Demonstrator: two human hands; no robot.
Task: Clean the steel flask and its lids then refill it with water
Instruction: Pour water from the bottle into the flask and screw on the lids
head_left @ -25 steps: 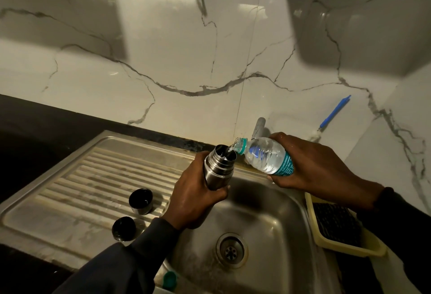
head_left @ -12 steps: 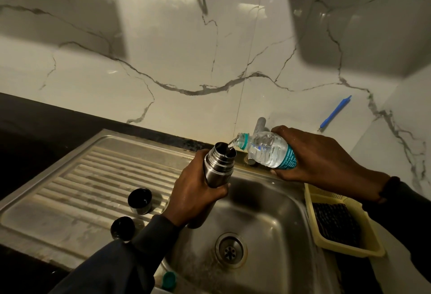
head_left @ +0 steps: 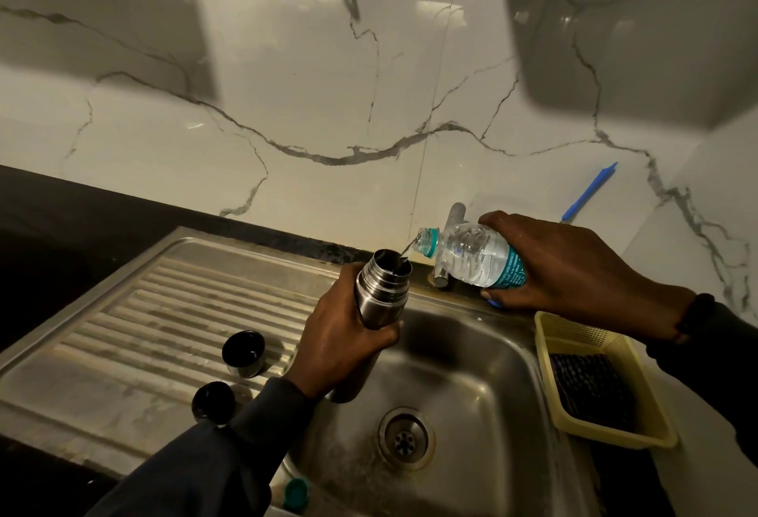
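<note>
The steel flask (head_left: 382,291), gripped by the left hand (head_left: 348,346) over the sink (head_left: 471,385), took water from the bottle (head_left: 471,254) the right hand (head_left: 574,270) held just beside; tilting slowly would avoid spilling

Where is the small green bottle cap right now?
In the head view, the green cap lies at the sink's near front edge, low in the picture, just right of the left sleeve.
</note>
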